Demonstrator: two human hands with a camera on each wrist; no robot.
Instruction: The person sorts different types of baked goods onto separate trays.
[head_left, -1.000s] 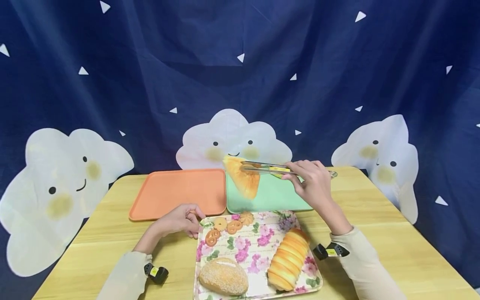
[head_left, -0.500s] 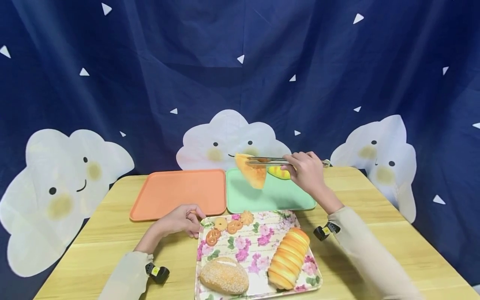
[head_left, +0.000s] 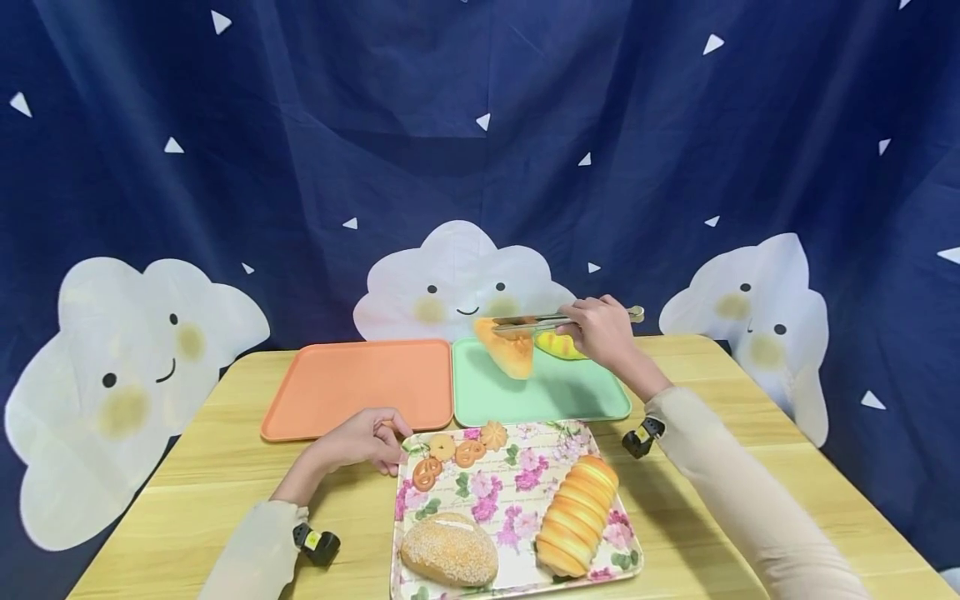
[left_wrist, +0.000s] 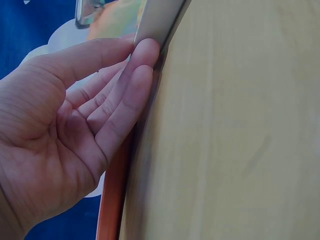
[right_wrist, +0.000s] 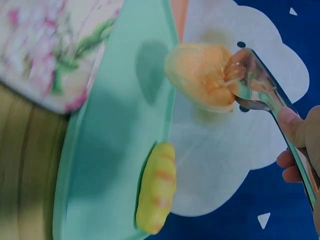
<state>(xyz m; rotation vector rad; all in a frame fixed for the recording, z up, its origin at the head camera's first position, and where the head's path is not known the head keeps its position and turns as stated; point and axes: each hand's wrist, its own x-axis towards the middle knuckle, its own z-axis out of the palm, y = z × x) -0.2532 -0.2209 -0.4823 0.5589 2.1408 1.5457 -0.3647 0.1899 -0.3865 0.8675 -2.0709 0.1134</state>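
My right hand [head_left: 602, 332] grips metal tongs [head_left: 536, 322], whose tips pinch a golden, roughly triangular piece of bread [head_left: 507, 350]. This bread [right_wrist: 197, 75] hangs above the mint-green tray [head_left: 555, 396], apart from it, and casts a shadow there. A yellow, striped, elongated bun [right_wrist: 159, 187] lies on that tray near its far right corner. My left hand [head_left: 367, 437] pinches the far left corner of the floral tray [head_left: 525, 525] between thumb and fingers, and the tray's pale edge [left_wrist: 157, 22] shows in the left wrist view.
On the floral tray are several small cookies [head_left: 469, 453], a sugar-dusted oval bun [head_left: 450, 550] and a ridged long bread roll [head_left: 577, 517]. An orange tray [head_left: 360, 387] adjoins the green one on the wooden table [head_left: 187, 500]. A dark blue curtain [head_left: 300, 167] hangs behind.
My right hand has moved left and farther away with the tongs. The held bread has shifted slightly right over the green tray, then dipped a little. My left hand has stayed at the tray corner.
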